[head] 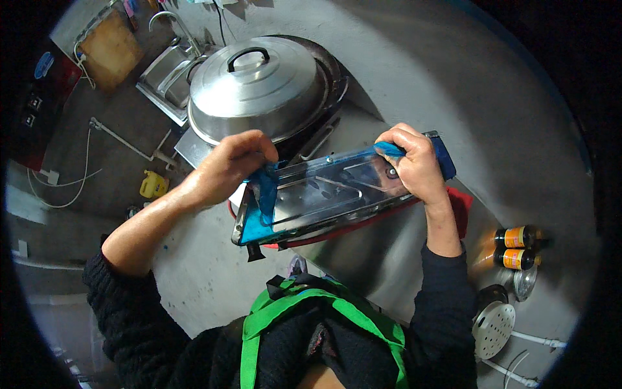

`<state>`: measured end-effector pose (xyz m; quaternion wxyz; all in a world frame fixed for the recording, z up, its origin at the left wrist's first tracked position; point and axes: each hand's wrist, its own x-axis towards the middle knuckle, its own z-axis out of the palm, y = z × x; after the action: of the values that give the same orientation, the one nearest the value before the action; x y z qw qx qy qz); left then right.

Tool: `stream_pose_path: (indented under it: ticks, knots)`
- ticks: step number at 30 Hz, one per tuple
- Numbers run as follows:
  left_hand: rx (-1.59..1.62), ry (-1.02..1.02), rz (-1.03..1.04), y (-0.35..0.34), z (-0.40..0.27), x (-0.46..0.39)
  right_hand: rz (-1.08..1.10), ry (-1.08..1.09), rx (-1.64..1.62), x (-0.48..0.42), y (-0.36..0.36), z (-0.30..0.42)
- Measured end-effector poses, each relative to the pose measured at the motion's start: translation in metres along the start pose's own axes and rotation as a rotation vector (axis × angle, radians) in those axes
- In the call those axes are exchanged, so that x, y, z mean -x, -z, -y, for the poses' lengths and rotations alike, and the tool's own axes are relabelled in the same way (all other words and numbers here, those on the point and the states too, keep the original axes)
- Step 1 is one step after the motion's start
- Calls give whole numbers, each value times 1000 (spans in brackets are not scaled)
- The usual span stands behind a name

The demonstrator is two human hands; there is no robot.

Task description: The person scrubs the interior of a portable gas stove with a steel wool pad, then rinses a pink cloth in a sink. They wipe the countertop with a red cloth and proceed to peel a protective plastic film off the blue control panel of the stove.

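Over the steel worktop, a long flat panel (335,194) with a shiny, see-through-looking face and dark metal edges is tilted in front of me. Blue plastic film (265,194) covers its left end and bunches into a loose strip there. My left hand (238,163) pinches the top of that strip with bent fingers. At the panel's upper right, my right hand (413,160) grips more blue film between thumb and fingers. Beyond that hand the panel ends in a dark blue part (443,158). A red rim (340,231) shows underneath the panel; what it belongs to is partly hidden.
A large steel wok lid (255,92) with a black handle covers a wok just beyond the panel. Left of it are a steel sink (170,78) and a yellow jug (154,185). Dark bottles (515,248) and a perforated white colander (494,330) are at the right.
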<state>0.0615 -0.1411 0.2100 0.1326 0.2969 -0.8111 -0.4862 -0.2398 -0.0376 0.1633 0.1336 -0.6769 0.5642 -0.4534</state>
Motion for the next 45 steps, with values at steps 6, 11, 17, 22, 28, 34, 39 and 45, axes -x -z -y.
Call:
stream_pose_path:
  ticks: [6,11,17,22,28,34,39,45]
  knots:
    - [-108,75,-82,-16,-5,-3,10,20,12,-1,1,-1]
    - [163,345,-135,2,1,23,3,-4,-5,-1,2,0]
    - [181,99,-125,-6,25,48,19,2,14,-1,1,-1]
    - [-56,-119,189,3,-3,38,11,4,-6,-2,1,3]
    - [-606,-218,335,18,-16,36,5,-2,1,-1,1,4]
    - [-967,-469,181,20,-11,47,9,33,25,-1,1,0]
    - [-872,-496,90,26,10,55,24,20,15,-2,2,0]
    - [-609,-389,63,25,23,59,33,37,9,0,3,0]
